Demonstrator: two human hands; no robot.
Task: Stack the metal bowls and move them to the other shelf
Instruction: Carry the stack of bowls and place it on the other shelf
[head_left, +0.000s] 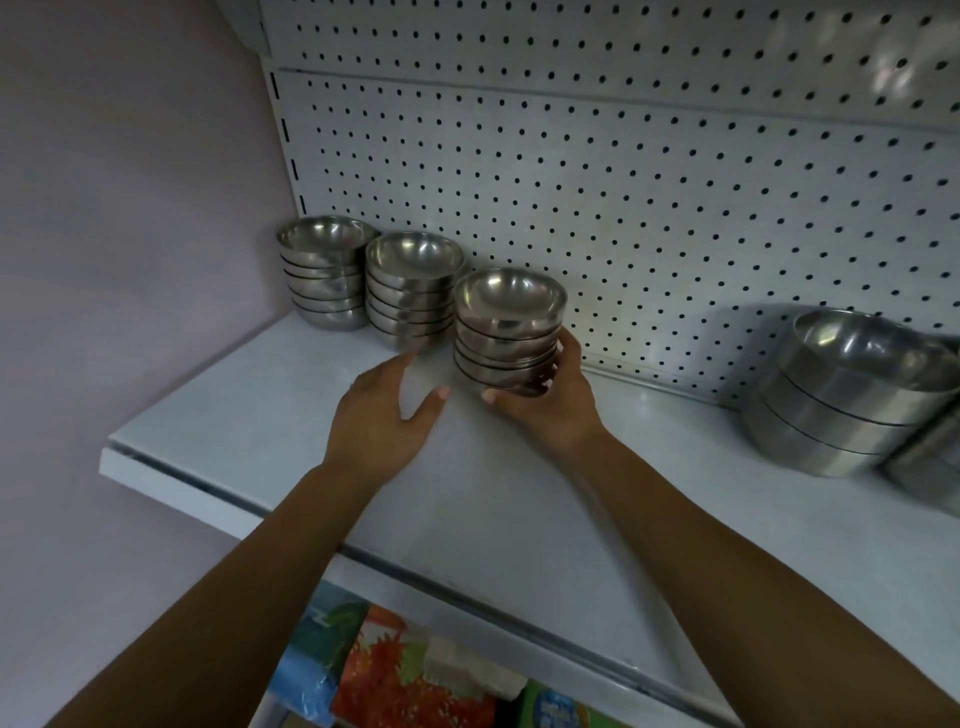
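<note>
Three stacks of small metal bowls stand on the white shelf (291, 415) along its pegboard back. The left stack (324, 273) is in the corner and the middle stack (413, 288) touches it. My right hand (545, 395) grips the base of the third stack (509, 327), thumb in front and fingers curled round its right side. To the left of that stack my left hand (384, 410) hovers just over the shelf, fingers straight and thumb spread, holding nothing.
Larger metal bowls (852, 389) are stacked at the right end of the shelf. A white pegboard (623, 182) backs the shelf and a pale wall closes its left side. Coloured packets (405, 670) lie on the shelf below.
</note>
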